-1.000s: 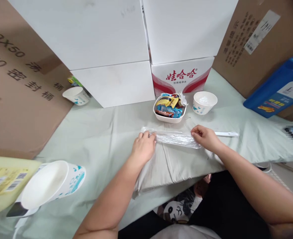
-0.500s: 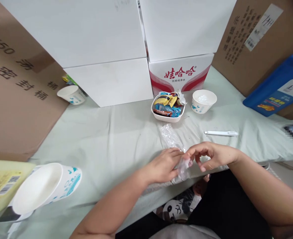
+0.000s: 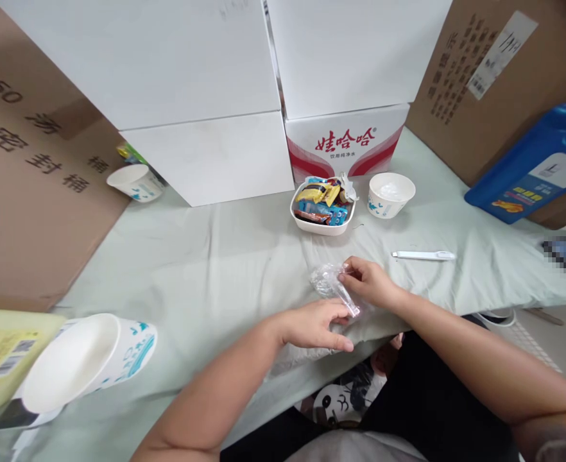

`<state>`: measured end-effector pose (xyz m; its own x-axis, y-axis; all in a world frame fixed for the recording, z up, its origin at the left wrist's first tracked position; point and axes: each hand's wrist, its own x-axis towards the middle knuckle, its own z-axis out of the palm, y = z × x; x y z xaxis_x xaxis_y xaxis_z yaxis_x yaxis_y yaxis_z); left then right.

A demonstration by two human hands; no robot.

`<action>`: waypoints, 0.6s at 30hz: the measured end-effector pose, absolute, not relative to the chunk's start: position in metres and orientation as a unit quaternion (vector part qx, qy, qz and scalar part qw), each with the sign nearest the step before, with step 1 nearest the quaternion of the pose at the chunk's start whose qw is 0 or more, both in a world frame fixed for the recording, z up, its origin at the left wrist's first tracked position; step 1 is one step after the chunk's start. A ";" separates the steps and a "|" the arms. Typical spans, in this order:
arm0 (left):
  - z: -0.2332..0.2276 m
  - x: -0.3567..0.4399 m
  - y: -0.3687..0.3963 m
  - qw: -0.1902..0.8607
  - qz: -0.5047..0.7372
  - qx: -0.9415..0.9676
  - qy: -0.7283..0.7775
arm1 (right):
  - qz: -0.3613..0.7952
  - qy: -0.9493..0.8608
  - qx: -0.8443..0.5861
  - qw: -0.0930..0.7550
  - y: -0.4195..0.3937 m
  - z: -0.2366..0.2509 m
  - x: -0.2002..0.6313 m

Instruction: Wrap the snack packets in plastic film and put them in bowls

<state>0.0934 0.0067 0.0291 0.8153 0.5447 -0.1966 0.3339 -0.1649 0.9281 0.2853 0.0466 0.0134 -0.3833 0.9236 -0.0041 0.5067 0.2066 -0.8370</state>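
Observation:
A crumpled clear plastic bag or film [image 3: 328, 280] lies on the cloth near the table's front edge. My right hand [image 3: 367, 282] pinches its right side between thumb and fingers. My left hand [image 3: 314, 324] rests on the cloth just below, its fingertips touching the plastic's lower end. The left thumb stretches out apart from the fingers, and no grip shows there. Beyond the hands stands a white bowl [image 3: 322, 227] heaped with wrapped snacks [image 3: 324, 200]. A paper cup [image 3: 389, 204] with clear plastic inside is to its right.
A white cutter-like tool [image 3: 422, 255] lies right of my hands. A blue bottle [image 3: 528, 167] leans at the right. White boxes [image 3: 206, 160] wall off the back, and a brown carton [image 3: 33, 167] the left. Paper cups [image 3: 133, 183] and a tilted paper tub [image 3: 133, 359] are at left.
My right hand has moved forward and slightly left, from the plastic's near end to its upper part. The plastic is now bunched up. My left thumb has spread away from the fingers.

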 end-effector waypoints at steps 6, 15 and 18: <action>0.023 0.096 0.008 0.672 0.101 0.669 0.301 | 0.243 -0.786 -0.522 0.225 0.044 0.005 0.265; 0.047 0.076 0.011 0.605 0.139 0.699 0.356 | 0.131 -0.814 -0.551 0.130 0.042 0.010 0.255; 0.057 0.067 0.015 0.501 0.223 0.717 0.431 | 0.113 -0.817 -0.555 0.113 0.039 0.011 0.253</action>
